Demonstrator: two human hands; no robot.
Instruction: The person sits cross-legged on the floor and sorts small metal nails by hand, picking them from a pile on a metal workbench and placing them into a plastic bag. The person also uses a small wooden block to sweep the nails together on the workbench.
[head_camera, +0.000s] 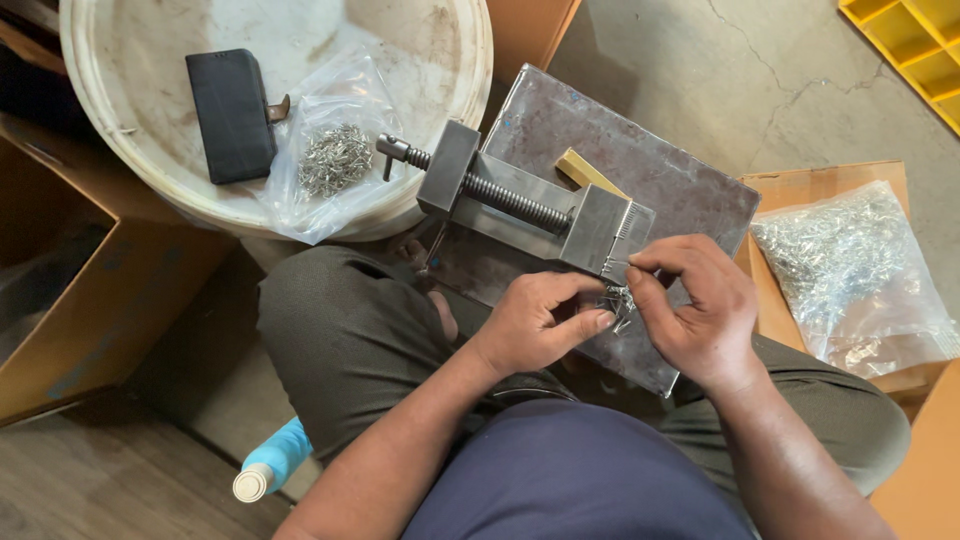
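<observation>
A grey steel vise (530, 200) with a long screw lies on a worn metal plate (650, 170) resting across my lap. My left hand (535, 320) is closed around a small bunch of silvery metal pins (618, 300) just below the vise's jaw. My right hand (695, 300) pinches a pin at the jaw's toothed edge, fingertips touching the bunch. A yellowish flat bar (582, 170) lies on the plate behind the vise.
A white upturned bucket lid (130, 130) at the upper left carries a black case (232, 115) and a clear bag of pins (335, 155). A larger bag of metal parts (850, 270) sits in a cardboard box at right. Cardboard box (90, 300) left; blue bottle (272, 462) below.
</observation>
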